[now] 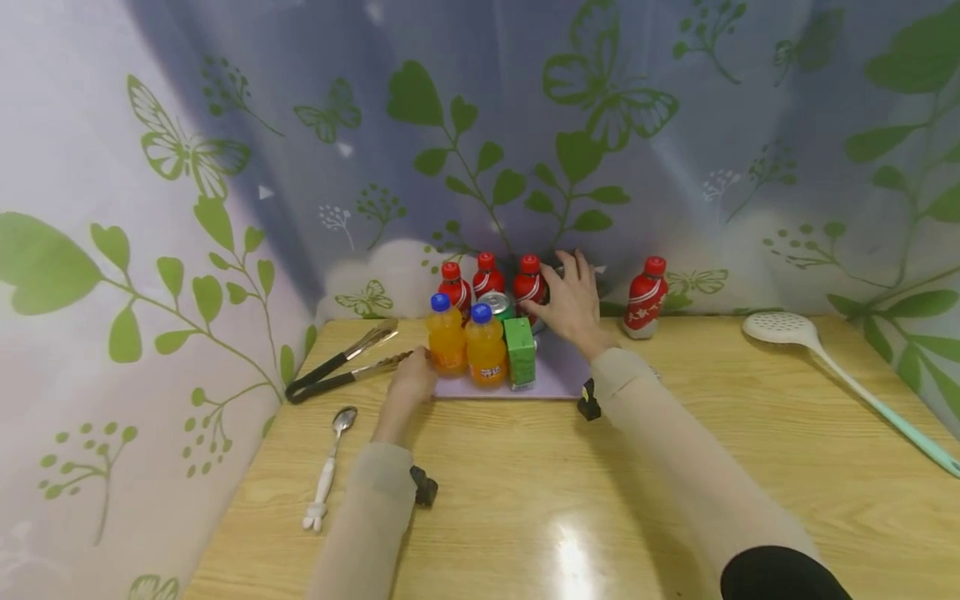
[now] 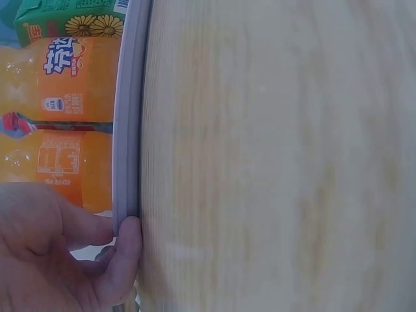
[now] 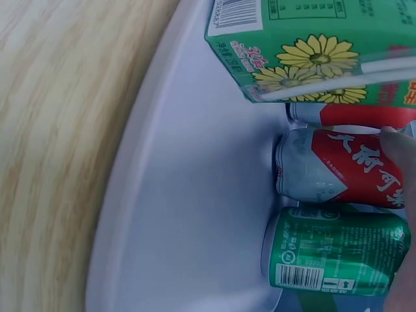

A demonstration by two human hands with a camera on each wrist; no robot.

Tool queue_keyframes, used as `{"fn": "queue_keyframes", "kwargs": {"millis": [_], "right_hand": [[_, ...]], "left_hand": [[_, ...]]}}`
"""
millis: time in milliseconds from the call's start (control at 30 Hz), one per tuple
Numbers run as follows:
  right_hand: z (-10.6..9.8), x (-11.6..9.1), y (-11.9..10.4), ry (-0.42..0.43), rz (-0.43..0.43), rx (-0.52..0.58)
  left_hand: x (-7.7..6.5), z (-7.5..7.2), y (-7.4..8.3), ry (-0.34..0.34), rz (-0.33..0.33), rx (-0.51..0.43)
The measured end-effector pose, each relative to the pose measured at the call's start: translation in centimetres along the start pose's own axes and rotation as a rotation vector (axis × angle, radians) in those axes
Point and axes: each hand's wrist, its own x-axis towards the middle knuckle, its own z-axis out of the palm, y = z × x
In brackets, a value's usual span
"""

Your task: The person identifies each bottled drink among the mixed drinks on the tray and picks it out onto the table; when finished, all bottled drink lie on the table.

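Observation:
My left hand [image 1: 411, 379] pinches the front left corner of a pale lilac tray [image 1: 558, 367], thumb and finger on its rim in the left wrist view. At the tray's back right, my right hand [image 1: 573, 300] grips a red cola bottle [image 3: 361, 166], its thumb across the bottle's front; the fingers behind are partly hidden. A green can [image 3: 338, 250] stands beside that bottle, under the palm. Also on the tray are two orange soda bottles [image 1: 486, 350], a green drink carton [image 1: 521, 354], another can [image 1: 495, 305] and two more red bottles [image 1: 454, 285].
Another red bottle [image 1: 646, 300] stands right of the tray. Black-handled tongs [image 1: 330, 382] and a white-handled spoon [image 1: 327, 471] lie on the left. A slotted spoon [image 1: 795, 333] lies far right. Patterned curtain [image 1: 480, 167] hangs behind the wooden table [image 1: 510, 483].

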Motion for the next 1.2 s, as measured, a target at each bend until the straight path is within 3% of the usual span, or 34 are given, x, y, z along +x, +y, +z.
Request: {"fn": "queue_keyframes", "kwargs": {"millis": [333, 500, 667, 900, 1133, 1200], "right_hand": [[0.1, -0.3, -0.2, 0.041, -0.026, 0.01], [-0.5, -0.5, -0.2, 0.094, -0.033, 0.078], [-1.8, -0.1, -0.8, 0.157, -0.036, 0.176], [-3.5, -0.6, -2.2, 0.184, 0.001, 0.377], [-4.3, -1.5, -2.6, 0.167, 0.066, 0.55], [-4.6, -1.7, -2.6, 0.139, 0.103, 0.661]], "left_hand": [[-0.1, 0.2, 0.2, -0.004, 0.009, 0.016], [-0.3, 0.3, 0.3, -0.009, -0.001, 0.005], [-0.3, 0.1, 0.3, -0.001, 0.006, 0.0], [0.0, -0.2, 0.1, 0.0, 0.007, 0.01], [0.6, 0.2, -0.2, -0.005, 0.005, 0.032], [1.0, 0.4, -0.6, 0.006, 0.028, 0.047]]}}
